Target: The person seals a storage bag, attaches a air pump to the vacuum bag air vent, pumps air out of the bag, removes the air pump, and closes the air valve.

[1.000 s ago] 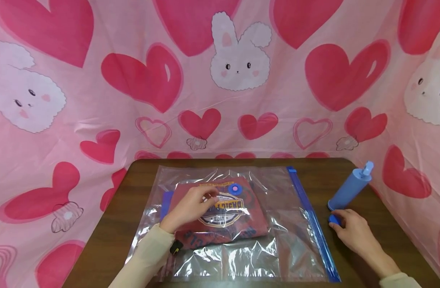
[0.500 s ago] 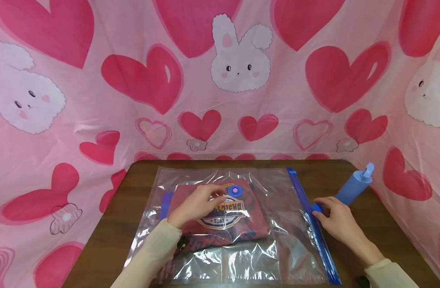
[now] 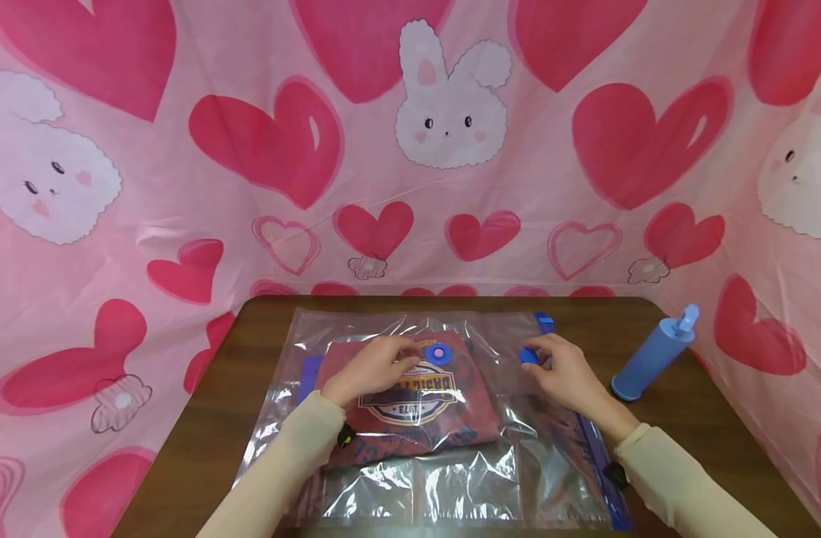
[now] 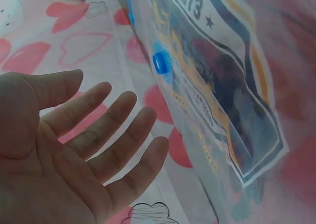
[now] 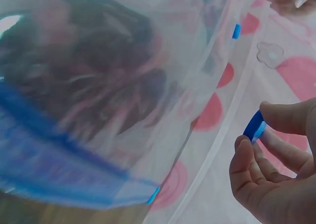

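A clear plastic storage bag (image 3: 464, 486) lies flat with a folded red printed garment (image 3: 473, 418) inside. On its upper face is a round blue valve (image 3: 439, 353) with a pink centre. My left hand (image 3: 373, 366) hovers over the garment just left of this valve; its fingers are loosely extended and hold nothing in the left wrist view. Above the bag, to the right of the valve, my right hand (image 3: 571, 373) pinches a round blue cap (image 5: 255, 125) between thumb and fingers.
A blue hand pump (image 3: 645, 362) stands tilted-looking at the table's right side. The bag's blue zip edge (image 3: 615, 501) runs along its right, with a slider (image 3: 544, 319) at the far end. A pink heart-patterned cloth (image 3: 450, 187) hangs behind the dark wooden table (image 3: 208, 426).
My right hand has carried the blue cap leftward from beside the pump, across the zip edge, to above the bag. My left hand has shifted slightly right, towards the valve.
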The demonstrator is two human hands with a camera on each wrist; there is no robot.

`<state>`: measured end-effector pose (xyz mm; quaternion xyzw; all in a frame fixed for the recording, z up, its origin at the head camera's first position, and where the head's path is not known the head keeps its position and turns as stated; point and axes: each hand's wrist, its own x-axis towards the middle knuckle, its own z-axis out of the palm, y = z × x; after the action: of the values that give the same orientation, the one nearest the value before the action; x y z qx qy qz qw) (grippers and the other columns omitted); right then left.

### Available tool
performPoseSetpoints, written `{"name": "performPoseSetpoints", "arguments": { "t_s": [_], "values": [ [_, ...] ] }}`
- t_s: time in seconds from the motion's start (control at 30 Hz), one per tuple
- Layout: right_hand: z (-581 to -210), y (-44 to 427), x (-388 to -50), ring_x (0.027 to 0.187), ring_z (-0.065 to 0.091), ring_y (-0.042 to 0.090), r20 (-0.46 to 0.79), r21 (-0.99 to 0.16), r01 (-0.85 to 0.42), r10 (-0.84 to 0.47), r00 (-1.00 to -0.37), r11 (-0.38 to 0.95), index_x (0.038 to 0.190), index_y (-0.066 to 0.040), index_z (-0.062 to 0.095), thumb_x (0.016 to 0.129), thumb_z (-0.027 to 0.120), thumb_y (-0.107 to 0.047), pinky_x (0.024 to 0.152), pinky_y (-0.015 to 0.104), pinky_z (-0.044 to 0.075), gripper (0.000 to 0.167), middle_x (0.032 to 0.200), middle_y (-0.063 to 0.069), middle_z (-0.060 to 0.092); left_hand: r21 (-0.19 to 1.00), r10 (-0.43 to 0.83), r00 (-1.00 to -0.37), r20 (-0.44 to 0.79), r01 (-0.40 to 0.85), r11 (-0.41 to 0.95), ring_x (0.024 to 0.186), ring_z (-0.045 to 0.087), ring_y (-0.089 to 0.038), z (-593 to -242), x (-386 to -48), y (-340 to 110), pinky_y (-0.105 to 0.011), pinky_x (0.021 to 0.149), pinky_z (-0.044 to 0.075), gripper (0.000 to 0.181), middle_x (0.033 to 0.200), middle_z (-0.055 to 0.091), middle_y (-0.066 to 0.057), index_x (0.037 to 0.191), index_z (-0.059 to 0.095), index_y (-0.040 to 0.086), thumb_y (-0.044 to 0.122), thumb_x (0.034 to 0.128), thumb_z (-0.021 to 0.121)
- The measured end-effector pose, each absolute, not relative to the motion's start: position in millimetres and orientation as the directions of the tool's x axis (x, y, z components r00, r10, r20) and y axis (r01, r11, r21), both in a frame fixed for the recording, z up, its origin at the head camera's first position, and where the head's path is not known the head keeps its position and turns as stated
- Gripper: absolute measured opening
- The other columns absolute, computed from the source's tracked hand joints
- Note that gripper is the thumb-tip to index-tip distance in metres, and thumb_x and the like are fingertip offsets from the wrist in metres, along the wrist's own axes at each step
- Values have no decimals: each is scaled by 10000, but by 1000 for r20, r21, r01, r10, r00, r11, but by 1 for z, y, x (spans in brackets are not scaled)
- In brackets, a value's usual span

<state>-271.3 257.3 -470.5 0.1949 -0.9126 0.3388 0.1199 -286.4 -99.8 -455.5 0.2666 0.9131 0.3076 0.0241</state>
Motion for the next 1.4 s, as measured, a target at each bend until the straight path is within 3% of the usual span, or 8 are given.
{"name": "performPoseSetpoints", "arguments": {
  "t_s": [0.2, 0.6, 0.9, 1.07, 1.17, 1.4],
  "values": [
    [-469, 231, -295, 828, 684, 247, 332, -585, -462, -323, -887, 667, 1151, 71, 733, 846, 825, 26, 673, 358, 577, 322, 1065, 167, 700, 536, 501, -862, 76, 459, 708, 1177, 674, -276, -458, -295, -97, -489, 1040, 513, 317, 1233, 739, -95, 1303, 721, 27, 169, 1020, 702],
    [-463, 173, -333, 858, 666, 284, 255, -594, -465, -395, -883, 657, 1154, 56, 744, 861, 831, -24, 759, 437, 588, 316, 1011, 143, 673, 481, 493, -870, 26, 443, 756, 1280, 609, -294, -467, -300, -85, -502, 1072, 484, 349, 1333, 704, -100, 1344, 713, 39, 177, 1025, 680],
    [-462, 143, -351, 819, 658, 284, 199, -568, -514, -498, -844, 643, 1104, 68, 756, 808, 843, 6, 700, 359, 562, 316, 951, 130, 685, 406, 504, -864, -5, 459, 790, 1040, 641, -313, -471, -308, -78, -529, 847, 558, 434, 1242, 700, -151, 1403, 688, 95, 106, 970, 671],
    [-461, 130, -352, 856, 697, 299, 150, -536, -537, -552, -820, 652, 1105, 79, 752, 819, 860, -21, 738, 375, 594, 321, 976, 154, 713, 355, 484, -873, -64, 433, 829, 1323, 527, -418, -472, -308, -78, -697, 1032, 437, 484, 1406, 615, -180, 1407, 692, 128, 76, 928, 639],
    [-464, 124, -354, 878, 708, 276, 108, -514, -546, -581, -807, 662, 1128, 78, 751, 833, 879, -48, 796, 394, 605, 345, 985, 155, 735, 357, 496, -865, -78, 441, 824, 1401, 463, -435, -473, -307, -78, -669, 1107, 388, 492, 1428, 607, -184, 1396, 696, 113, 53, 912, 632],
    [-469, 116, -356, 824, 643, 209, 58, -459, -580, -628, -776, 674, 1094, 55, 771, 827, 847, 0, 819, 397, 577, 283, 922, 99, 752, 332, 512, -856, -73, 463, 822, 1331, 514, -367, -475, -310, -76, -560, 1096, 433, 409, 1294, 671, -144, 1275, 754, 103, 59, 880, 655]
  ]
}}
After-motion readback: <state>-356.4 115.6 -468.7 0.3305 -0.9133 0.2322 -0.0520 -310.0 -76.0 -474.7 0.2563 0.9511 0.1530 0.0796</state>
